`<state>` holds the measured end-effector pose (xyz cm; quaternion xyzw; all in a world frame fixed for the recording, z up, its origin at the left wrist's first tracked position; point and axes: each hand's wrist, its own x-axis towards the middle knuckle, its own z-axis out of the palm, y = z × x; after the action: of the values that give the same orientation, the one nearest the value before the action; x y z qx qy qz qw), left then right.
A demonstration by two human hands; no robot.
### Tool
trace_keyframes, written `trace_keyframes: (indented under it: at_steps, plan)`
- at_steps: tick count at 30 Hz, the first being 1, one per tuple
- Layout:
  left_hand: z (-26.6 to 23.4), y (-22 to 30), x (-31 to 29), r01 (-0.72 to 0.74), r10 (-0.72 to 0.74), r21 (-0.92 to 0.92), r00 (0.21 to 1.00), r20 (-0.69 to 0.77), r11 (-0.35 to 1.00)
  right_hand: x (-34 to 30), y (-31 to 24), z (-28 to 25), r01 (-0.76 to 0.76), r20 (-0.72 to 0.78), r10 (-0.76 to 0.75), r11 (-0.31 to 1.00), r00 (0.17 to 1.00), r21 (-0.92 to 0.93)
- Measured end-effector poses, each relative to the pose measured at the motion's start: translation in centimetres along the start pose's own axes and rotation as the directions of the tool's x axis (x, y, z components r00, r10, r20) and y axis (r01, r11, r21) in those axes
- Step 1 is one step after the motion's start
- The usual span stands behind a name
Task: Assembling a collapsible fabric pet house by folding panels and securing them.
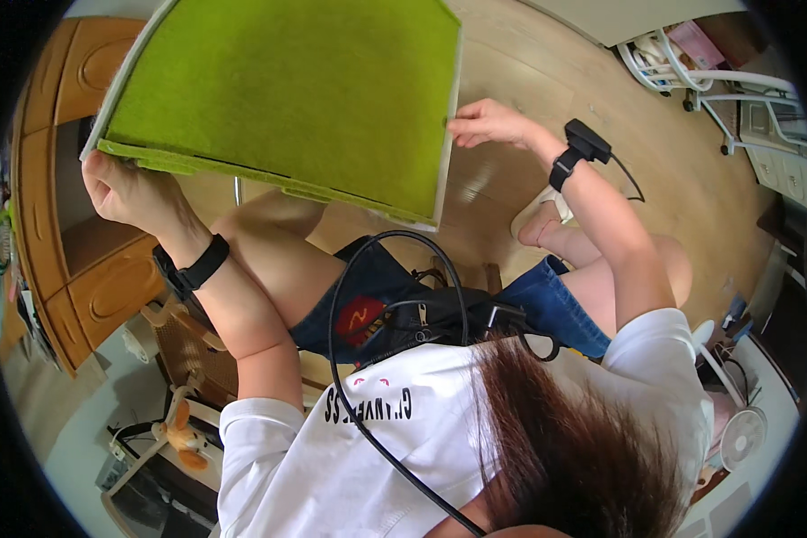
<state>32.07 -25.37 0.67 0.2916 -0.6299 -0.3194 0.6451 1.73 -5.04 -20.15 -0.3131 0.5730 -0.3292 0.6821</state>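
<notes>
A large green felt-covered panel (287, 90) with pale edging is held up in front of me, above my knees. Its upper part runs out of the picture. My left hand (121, 188) grips the near left corner, with the fingers partly hidden beneath it. At the right edge, my right hand (489, 123) pinches the pale border between thumb and fingers. Along the near side runs a folded green strip with a dark slit. Both wrists wear black straps, the right one with a small black box (588, 141).
A wooden cabinet (108, 296) stands at the left. White wheeled racks (753, 90) are at the far right, over a wooden floor (520, 63). A black cable (334, 314) loops across my lap. A woven chair (184, 354) and a small white fan (742, 439) stand nearby.
</notes>
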Motion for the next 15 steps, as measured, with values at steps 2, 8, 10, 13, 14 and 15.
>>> trace_keyframes:
  at_steps: [2,8,10,13,14,15]
  plan:
    - [-0.1,0.0,0.0,-0.015,0.015,0.014,1.0,-0.005,1.0,0.1,0.1,0.3,0.041,0.013,-0.04,0.997,0.999,-0.062]
    - [0.4,-0.7,-0.2,-0.038,0.038,0.005,0.999,0.017,0.999,1.1,1.4,-2.8,0.129,-0.248,-0.149,0.987,0.957,-0.095]
    - [0.3,-0.8,0.0,0.004,-0.003,-0.036,1.0,0.029,0.999,1.0,0.6,-3.6,0.116,-0.406,-0.106,0.993,0.908,0.002]
    - [0.1,-0.5,0.1,0.012,-0.011,-0.05,0.999,0.039,0.999,1.2,-0.5,-2.3,0.049,-0.366,-0.108,0.985,0.924,-0.167]
    - [-0.1,-0.2,0.0,0.011,-0.01,-0.043,0.999,0.036,0.999,1.4,-0.8,-1.6,0.019,-0.304,-0.116,0.952,0.946,-0.305]
    - [-0.1,-0.2,-0.1,0.004,-0.002,-0.036,0.999,0.045,0.999,1.5,-0.7,-1.1,0.017,-0.306,-0.114,0.952,0.945,-0.304]
